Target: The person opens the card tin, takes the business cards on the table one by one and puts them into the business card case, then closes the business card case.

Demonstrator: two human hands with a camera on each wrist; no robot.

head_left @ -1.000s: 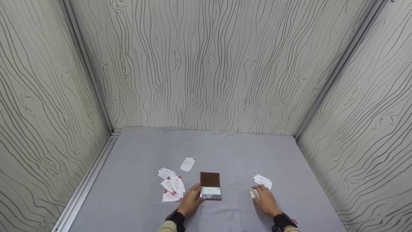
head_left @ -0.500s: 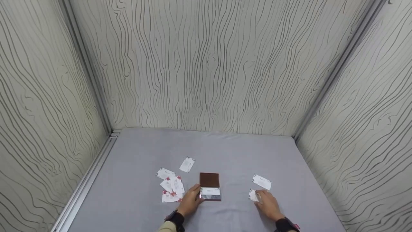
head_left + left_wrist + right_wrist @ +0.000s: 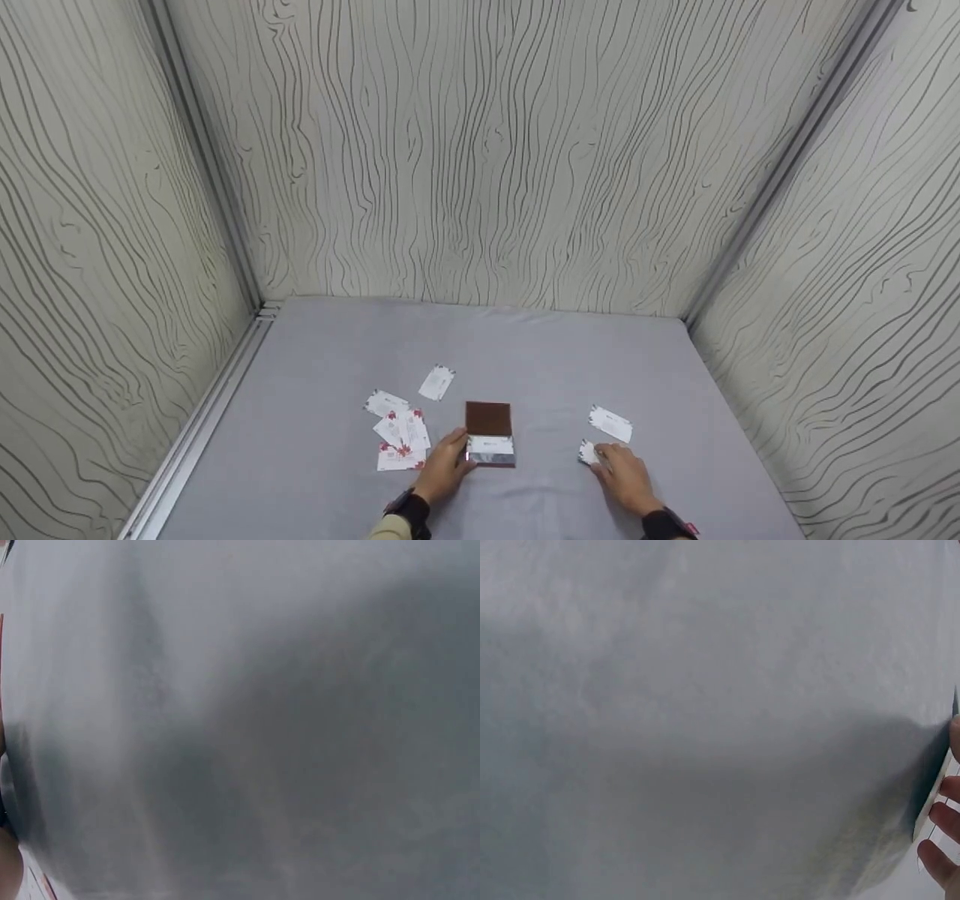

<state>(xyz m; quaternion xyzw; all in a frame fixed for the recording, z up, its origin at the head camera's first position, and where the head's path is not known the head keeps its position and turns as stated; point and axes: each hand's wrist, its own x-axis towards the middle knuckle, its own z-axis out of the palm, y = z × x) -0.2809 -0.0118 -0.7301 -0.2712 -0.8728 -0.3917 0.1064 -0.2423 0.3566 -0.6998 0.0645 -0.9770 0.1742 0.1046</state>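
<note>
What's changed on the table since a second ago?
The right hand has drawn back slightly towards the person, uncovering the near edge of the white rectangular paper card beyond it; it still holds a white printed card or stack. Unchanged: the left hand on the open brown rectangular box, and the red-patterned white paper cards at left.

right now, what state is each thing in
case: open
lid: laid back
inner card: in case
left pile: spread, overlapping
far card: flat, apart
right card: lying flat
held card: partly covered
left grip: holding case
right grip: pinching held card
</note>
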